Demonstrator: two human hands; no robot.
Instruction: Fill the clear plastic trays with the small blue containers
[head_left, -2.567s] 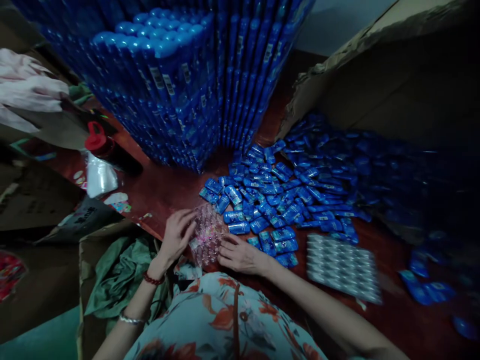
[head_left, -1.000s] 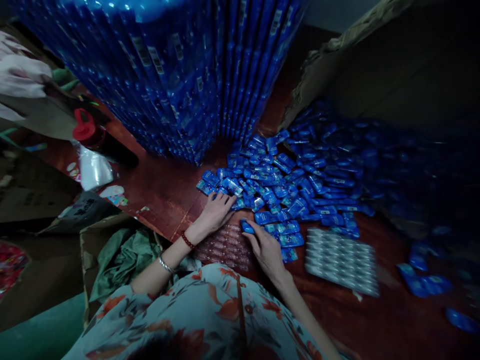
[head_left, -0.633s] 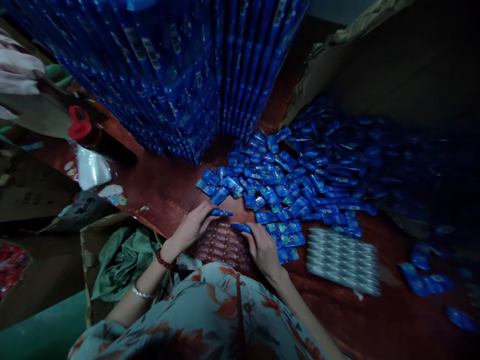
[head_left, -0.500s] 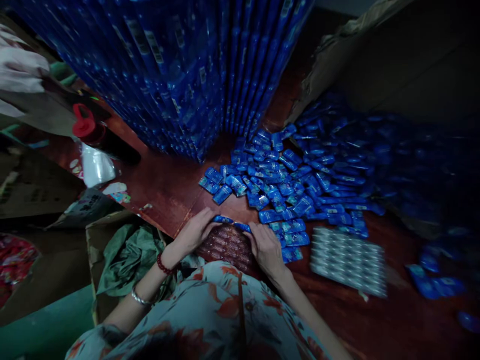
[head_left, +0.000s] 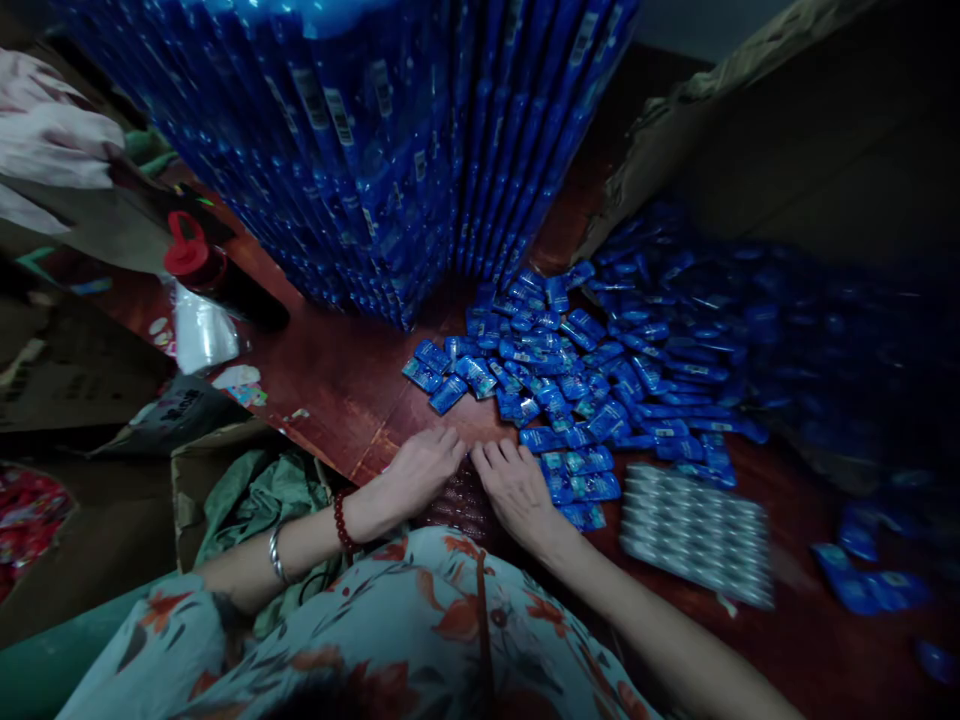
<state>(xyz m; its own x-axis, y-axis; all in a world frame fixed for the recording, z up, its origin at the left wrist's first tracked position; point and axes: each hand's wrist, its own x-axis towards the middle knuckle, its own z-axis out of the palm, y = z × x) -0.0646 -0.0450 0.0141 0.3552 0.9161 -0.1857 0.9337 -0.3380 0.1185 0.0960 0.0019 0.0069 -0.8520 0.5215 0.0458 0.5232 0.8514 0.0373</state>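
Both my hands meet at the far part of a clear moulded sheet (head_left: pixel 459 508) with rows of pockets, close against my body. My left hand (head_left: pixel 426 468) lies over its left side, fingers curled down and close together. My right hand (head_left: pixel 517 488) lies over its right side, fingers bent side by side. What is under the fingertips is hidden. Just right of my right hand lie small blue packets (head_left: pixel 581 475), part of a large loose heap (head_left: pixel 570 365) spreading to the right. A silvery pocketed sheet (head_left: pixel 694 535) lies farther right on the reddish table (head_left: pixel 337 385).
A tall stack of blue packs (head_left: pixel 352 170) stands beyond my hands. At left are a dark bottle with a red lid (head_left: pixel 199 260), a clear plastic bag (head_left: pixel 202 330) and a box holding green cloth (head_left: pixel 255 500). An open cardboard box (head_left: pixel 750 130) stands behind the heap.
My hands have moved inward from the sides of the sheet, nearly touching. The blue packets seen between my fingers are now covered by my hands.
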